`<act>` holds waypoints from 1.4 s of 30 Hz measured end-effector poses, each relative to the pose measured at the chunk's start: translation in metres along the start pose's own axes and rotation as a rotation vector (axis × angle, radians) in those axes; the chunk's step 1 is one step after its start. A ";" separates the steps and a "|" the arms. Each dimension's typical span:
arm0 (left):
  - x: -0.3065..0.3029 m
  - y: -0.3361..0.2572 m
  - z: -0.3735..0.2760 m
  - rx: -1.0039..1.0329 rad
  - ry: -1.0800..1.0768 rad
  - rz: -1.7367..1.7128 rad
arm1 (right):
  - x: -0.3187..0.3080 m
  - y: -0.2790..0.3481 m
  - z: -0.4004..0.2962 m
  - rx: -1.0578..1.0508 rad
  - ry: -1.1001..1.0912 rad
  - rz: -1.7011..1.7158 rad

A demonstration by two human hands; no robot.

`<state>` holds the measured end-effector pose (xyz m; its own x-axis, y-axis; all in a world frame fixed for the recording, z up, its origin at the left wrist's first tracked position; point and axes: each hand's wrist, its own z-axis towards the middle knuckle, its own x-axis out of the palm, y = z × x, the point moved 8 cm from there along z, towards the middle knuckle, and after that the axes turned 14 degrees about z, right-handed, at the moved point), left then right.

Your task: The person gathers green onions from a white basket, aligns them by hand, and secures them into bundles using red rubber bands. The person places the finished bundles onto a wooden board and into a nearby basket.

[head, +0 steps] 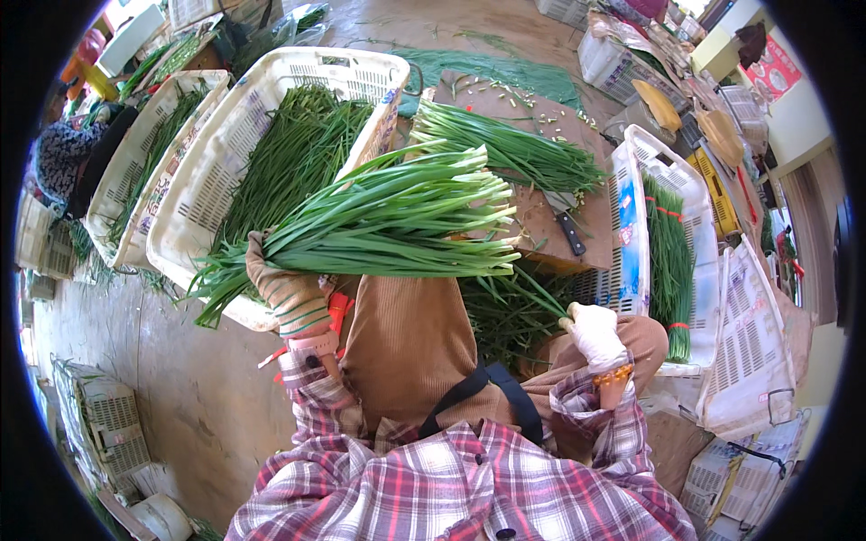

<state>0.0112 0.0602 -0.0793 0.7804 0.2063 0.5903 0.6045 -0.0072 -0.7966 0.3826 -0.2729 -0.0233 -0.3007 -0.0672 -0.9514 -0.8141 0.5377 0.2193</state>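
Observation:
My left hand, in a striped tan glove, is closed around the leafy end of a large bundle of garlic chives, whose pale cut ends point right. In a white glove, my right hand pinches a few loose green stalks above a heap of dark leaves between my knees. Ahead, a second pile of chives lies on a brown board, with small cut stem pieces behind it. A knife with a black handle rests on the board, its blade partly under the pile.
A large white plastic crate of loose chives stands at left, beside another crate. At right, a crate holds chives tied with red bands. A green sheet lies beyond the board. A person is at far left.

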 end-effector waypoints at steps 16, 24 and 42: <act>-0.022 0.009 0.009 -0.003 -0.025 0.101 | -0.051 0.088 0.067 -0.376 -0.086 1.080; -0.052 0.052 0.036 -0.240 0.008 0.079 | -0.003 -0.036 0.037 0.142 0.140 -0.025; -0.038 0.051 0.030 -0.180 0.066 0.196 | -0.014 0.079 0.081 -0.254 -0.193 1.825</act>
<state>0.0078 0.0811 -0.1468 0.8904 0.1194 0.4393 0.4552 -0.2155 -0.8639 0.3628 -0.1608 -0.0098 -0.7450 0.4745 0.4689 0.3637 -0.3004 0.8818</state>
